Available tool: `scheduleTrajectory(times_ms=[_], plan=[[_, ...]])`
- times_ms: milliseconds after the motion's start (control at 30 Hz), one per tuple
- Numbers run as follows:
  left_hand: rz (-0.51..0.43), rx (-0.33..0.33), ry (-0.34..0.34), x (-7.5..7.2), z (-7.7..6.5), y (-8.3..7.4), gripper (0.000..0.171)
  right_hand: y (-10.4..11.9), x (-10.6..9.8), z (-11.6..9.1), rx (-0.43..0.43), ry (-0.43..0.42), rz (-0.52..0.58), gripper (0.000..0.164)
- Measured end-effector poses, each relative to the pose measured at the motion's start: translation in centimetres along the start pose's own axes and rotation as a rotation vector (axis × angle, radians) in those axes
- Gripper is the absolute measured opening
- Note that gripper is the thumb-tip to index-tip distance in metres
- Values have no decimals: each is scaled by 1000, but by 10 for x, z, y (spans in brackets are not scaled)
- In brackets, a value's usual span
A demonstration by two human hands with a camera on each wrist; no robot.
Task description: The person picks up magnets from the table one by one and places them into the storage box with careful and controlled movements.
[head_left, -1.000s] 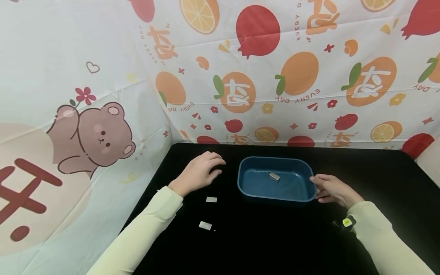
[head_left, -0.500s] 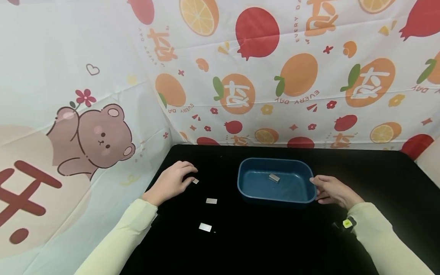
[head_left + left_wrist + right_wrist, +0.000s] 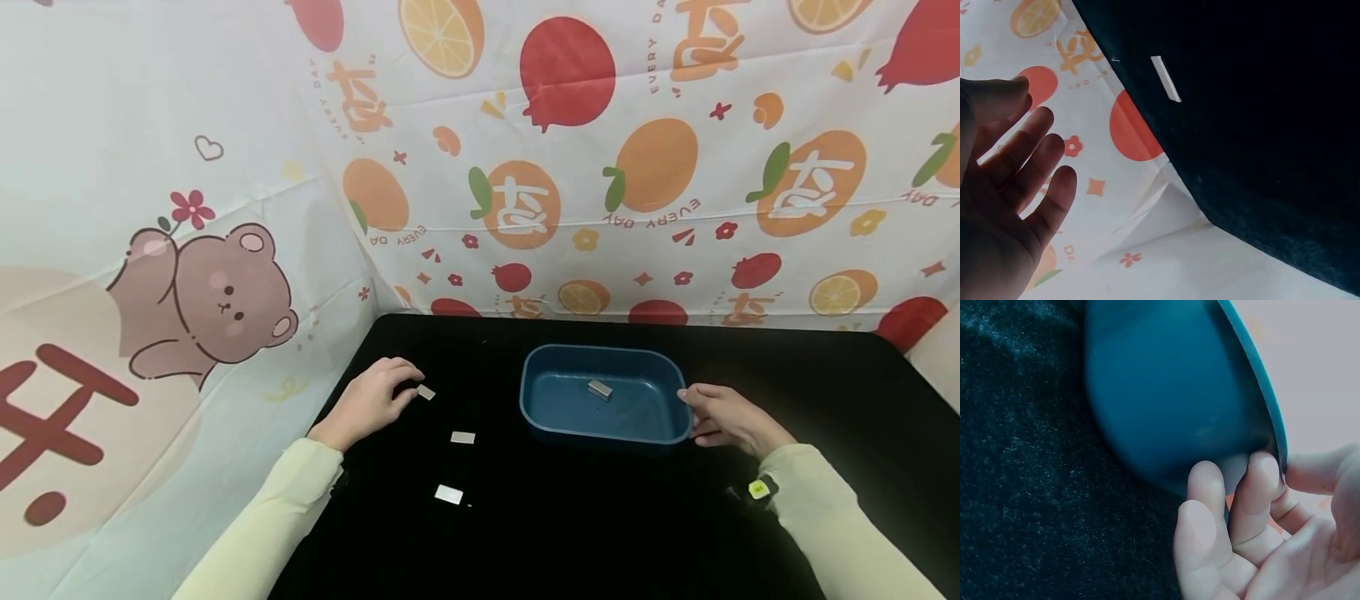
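My right hand (image 3: 731, 417) grips the right end of a blue plastic basin (image 3: 603, 433). Its thumb lies at the rim and the fingers press the outer wall, as the right wrist view shows on the basin (image 3: 1166, 394). Inside sits a small silvery rectangular block (image 3: 600, 389). At the left, my left hand (image 3: 369, 400) hovers with loosely bent fingers beside another silvery block (image 3: 426, 392). In the left wrist view this block (image 3: 1166, 79) lies on the black cloth, apart from the hand (image 3: 1019, 169), which holds nothing.
Two more silvery blocks lie nearer on the black table (image 3: 562, 533): a middle block (image 3: 462, 437) and a front block (image 3: 448, 494), with a tiny speck beside the latter. A fruit-printed curtain (image 3: 585, 167) hangs behind, and a bear-printed cloth (image 3: 225, 300) at the left.
My left hand has moved left and slightly down from near the basin to the far-left block, then stayed there. My right hand keeps its grip on the basin, which has not moved.
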State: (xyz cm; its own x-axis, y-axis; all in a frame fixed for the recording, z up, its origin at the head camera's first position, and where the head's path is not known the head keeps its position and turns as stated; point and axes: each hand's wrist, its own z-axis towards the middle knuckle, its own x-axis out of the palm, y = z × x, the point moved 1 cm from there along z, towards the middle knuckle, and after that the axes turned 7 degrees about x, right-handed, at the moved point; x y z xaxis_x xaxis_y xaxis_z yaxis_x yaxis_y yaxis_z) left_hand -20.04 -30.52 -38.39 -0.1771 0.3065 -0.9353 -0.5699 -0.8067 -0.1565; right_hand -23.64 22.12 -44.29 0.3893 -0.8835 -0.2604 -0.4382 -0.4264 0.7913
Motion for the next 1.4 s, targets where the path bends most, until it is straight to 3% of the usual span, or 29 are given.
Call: scheduleTrajectory(times_ms=[367,600,1000,1400], plan=[[-25,-88,49,16,-11,16,20,-1,4,1,-8,5,2,33],[-73,-106,78,19,-13,23,22,1,4,1,-9,8,-4,33],[-100,-138,177,34,0,36,23,-2,1,2,4,5,-3,34],[-60,-156,165,40,9,47,21,-1,-1,-1,-2,6,3,33]])
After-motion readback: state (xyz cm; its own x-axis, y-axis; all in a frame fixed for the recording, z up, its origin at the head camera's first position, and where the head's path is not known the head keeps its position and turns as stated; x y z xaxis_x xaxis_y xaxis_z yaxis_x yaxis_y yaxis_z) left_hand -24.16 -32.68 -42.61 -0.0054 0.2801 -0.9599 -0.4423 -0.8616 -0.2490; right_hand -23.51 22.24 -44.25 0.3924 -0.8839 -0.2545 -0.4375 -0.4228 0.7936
